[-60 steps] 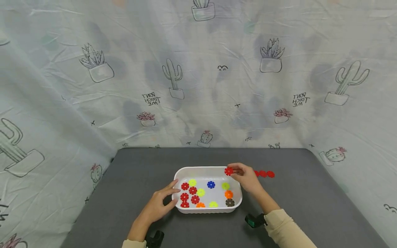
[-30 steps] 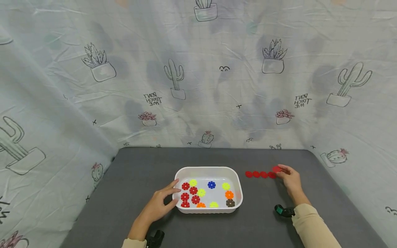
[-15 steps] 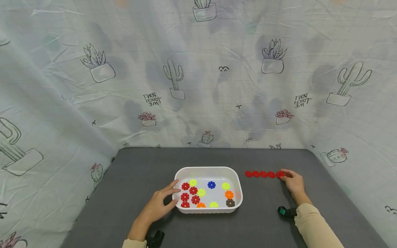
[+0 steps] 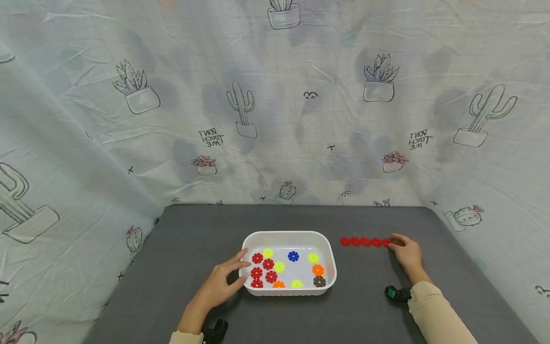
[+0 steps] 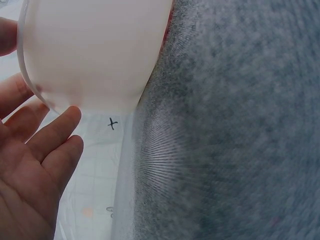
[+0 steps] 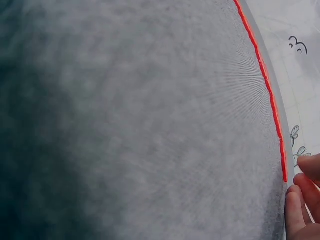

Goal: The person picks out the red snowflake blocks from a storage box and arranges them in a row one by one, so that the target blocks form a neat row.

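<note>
Five-plus notched plastic discs aside, my left hand (image 4: 220, 285) rests at the left end of a white tray (image 4: 287, 292), its fingers over the rim and the thumb by the near corner. In the left wrist view, two fingers (image 5: 56, 137) lie outside the translucent wall. Right of the tray, several red notched discs (image 4: 365, 242) form a straight row, flat on the table. My right hand (image 4: 407, 253) is at the row's right end, fingertips touching or just beside the last red disc (image 4: 386, 242). The right wrist view shows one raised finger (image 6: 310, 166) apart from the disc.
Inside the tray lie several red discs (image 4: 256, 273), yellow-green discs (image 4: 279, 266), orange discs (image 4: 317, 270), one blue disc (image 4: 293, 256) and one dark brown disc (image 4: 319, 281). A grey table (image 4: 301, 320) runs back to a cactus-print curtain (image 4: 292, 119).
My right hand has carried a red disc from the tray's back right corner to the row's right end and laid it flat there. The left hand has stayed at the tray.
</note>
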A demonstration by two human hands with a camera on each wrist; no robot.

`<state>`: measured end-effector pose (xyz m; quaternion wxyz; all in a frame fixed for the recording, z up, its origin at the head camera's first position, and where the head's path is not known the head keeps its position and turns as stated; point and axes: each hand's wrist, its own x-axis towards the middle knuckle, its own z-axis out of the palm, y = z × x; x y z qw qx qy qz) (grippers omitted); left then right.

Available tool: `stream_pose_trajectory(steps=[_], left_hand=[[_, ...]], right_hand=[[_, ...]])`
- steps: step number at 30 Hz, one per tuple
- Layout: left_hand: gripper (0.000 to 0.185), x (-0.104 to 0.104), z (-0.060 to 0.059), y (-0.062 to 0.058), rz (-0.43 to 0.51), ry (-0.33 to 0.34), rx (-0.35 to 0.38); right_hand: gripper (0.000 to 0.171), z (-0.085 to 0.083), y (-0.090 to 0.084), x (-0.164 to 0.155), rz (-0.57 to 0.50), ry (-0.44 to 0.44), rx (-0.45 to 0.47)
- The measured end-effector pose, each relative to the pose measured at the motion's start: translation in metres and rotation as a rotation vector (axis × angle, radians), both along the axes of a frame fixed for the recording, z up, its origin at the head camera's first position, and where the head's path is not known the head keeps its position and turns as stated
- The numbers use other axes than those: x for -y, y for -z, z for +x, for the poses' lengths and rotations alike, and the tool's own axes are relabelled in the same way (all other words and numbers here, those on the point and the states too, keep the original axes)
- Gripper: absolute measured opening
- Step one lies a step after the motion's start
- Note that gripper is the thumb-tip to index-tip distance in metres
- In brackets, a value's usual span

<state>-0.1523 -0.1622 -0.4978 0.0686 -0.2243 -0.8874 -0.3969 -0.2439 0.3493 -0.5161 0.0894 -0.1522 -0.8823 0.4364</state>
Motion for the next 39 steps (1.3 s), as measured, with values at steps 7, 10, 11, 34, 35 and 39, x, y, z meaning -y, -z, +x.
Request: stream_pose_trajectory(steps=[7,10,11,34,35,39], left_hand=[[0.032,0.000,0.000,0.001,-0.013,-0.008,-0.009],[0.032,0.000,0.000,0.001,-0.012,-0.011,0.000],[0.032,0.000,0.000,0.001,-0.013,-0.012,0.002],[0.031,-0.001,-0.001,-0.002,-0.016,-0.015,0.017],[0.031,-0.001,-0.001,-0.002,-0.015,-0.015,0.017],[0.031,-0.002,-0.002,-0.003,-0.017,-0.019,0.016]], right_hand=[[0.050,0.003,-0.006,0.003,-0.021,-0.040,0.011],[0.054,0.003,-0.012,0.009,-0.033,-0.080,0.020],[0.055,0.002,-0.014,0.012,-0.034,-0.096,0.018],[0.053,0.014,-0.067,0.115,-0.181,-0.562,-0.241],[0.053,0.015,-0.067,0.119,-0.192,-0.577,-0.245],[0.051,0.017,-0.069,0.137,-0.221,-0.647,-0.250]])
